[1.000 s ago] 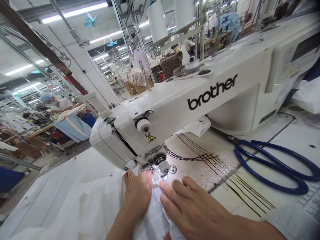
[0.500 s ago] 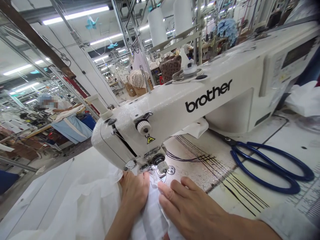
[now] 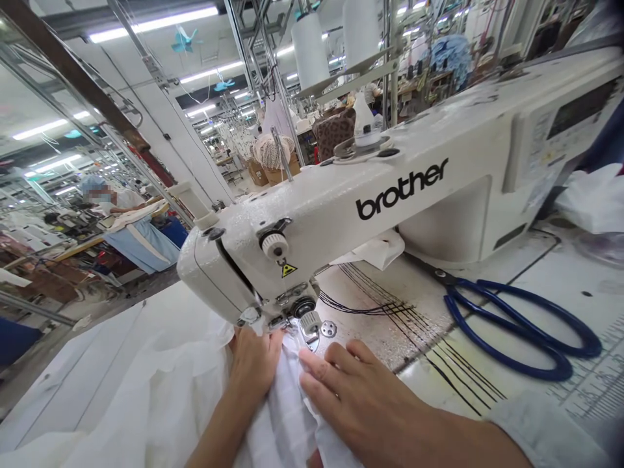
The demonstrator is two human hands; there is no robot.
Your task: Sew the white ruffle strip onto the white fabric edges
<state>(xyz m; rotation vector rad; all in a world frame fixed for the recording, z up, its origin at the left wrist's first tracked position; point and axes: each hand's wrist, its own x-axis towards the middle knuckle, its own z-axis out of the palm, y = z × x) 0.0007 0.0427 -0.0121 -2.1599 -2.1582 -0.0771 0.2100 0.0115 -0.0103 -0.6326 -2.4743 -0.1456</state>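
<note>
White fabric (image 3: 170, 390) lies in loose folds at the lower left and runs between my arms to the needle area of a white sewing machine (image 3: 322, 208). My left hand (image 3: 256, 361) is closed on the fabric close to the presser foot, its fingertips partly hidden by the cloth and machine head. On the right side of the strip, my right hand (image 3: 346, 383) grips the fabric edge, fingers bent on top and a bit of thumb showing below. A lamp lights the spot by the needle; the needle itself cannot be made out.
Blue-handled scissors (image 3: 517, 325) lie on the machine bed at right, their blades towards the machine's base. Dark lines (image 3: 414, 331) cross the bed. White cloth (image 3: 592, 195) sits at far right. Thread cones (image 3: 309, 55) stand behind; another person (image 3: 114, 195) works at back left.
The view has shifted slightly, so the machine and scissors appear a little further left. Both hands keep nearly the same hold on the fabric near the needle.
</note>
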